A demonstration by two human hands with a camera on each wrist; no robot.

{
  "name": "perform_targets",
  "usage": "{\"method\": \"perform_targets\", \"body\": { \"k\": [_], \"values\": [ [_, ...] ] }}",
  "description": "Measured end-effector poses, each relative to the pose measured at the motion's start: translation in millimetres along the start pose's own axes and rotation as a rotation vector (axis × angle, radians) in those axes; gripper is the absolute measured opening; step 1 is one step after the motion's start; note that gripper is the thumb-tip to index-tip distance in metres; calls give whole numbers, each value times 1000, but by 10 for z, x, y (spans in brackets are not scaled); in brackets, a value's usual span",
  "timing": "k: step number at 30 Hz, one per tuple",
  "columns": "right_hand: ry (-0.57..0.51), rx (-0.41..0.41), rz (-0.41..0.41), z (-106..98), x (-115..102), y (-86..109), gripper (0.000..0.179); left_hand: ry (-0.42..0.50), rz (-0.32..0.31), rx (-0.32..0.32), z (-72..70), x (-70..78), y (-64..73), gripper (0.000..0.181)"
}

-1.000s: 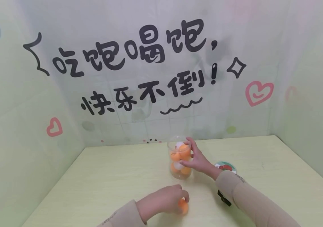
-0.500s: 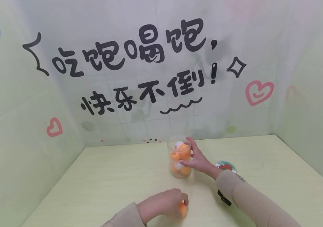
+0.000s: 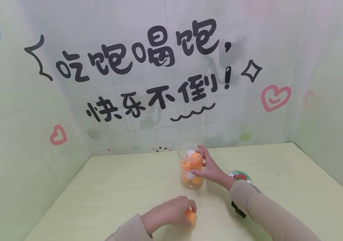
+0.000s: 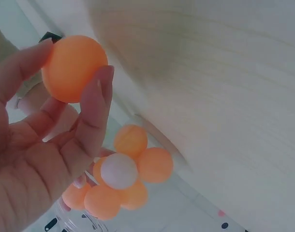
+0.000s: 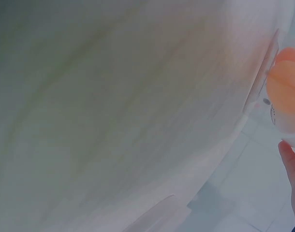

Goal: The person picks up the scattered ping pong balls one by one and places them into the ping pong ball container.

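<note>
With thumb and fingers, my left hand (image 3: 171,210) pinches an orange ping-pong ball (image 3: 191,217) low over the front middle of the table. The left wrist view shows that ball (image 4: 75,67) between the fingertips. Farther back, a clear plastic jar (image 3: 183,152) stands upright without a lid, holding several orange and white ping-pong balls (image 3: 196,160). My right hand (image 3: 211,170) grips the jar from its right side. Only a fingertip of the right hand (image 5: 292,166) and some balls (image 5: 285,87) show at the right wrist view's edge.
A round green and red printed disc (image 3: 240,176) lies right of the jar, partly behind the right sleeve. A small black object (image 3: 238,209) shows beneath the right forearm. The pale wooden table (image 3: 114,194) meets printed walls (image 3: 159,140) at the back and sides.
My left hand, pinching the orange ball, dips slightly toward the front, then rises a little and shifts left. The right hand and the jar stay where they were.
</note>
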State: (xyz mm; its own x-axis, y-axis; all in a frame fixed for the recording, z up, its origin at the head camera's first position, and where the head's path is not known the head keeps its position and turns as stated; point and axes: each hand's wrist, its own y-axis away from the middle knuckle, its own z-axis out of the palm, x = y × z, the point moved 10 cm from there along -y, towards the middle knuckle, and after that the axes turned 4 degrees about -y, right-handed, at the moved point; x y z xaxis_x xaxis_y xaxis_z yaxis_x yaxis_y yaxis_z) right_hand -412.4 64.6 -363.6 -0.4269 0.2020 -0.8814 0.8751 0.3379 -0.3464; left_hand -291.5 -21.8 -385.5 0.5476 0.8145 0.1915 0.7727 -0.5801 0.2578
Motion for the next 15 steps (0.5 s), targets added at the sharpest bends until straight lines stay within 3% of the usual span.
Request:
{"method": "perform_targets", "body": {
  "k": [7, 15],
  "values": [
    [-3, -2, 0, -11, -2, -12, 89, 63, -10, 71, -138, -135, -16, 28],
    [-1, -3, -12, -27, 6, -30, 89, 195, -79, 119, -276, -378, -61, 29]
  ]
}}
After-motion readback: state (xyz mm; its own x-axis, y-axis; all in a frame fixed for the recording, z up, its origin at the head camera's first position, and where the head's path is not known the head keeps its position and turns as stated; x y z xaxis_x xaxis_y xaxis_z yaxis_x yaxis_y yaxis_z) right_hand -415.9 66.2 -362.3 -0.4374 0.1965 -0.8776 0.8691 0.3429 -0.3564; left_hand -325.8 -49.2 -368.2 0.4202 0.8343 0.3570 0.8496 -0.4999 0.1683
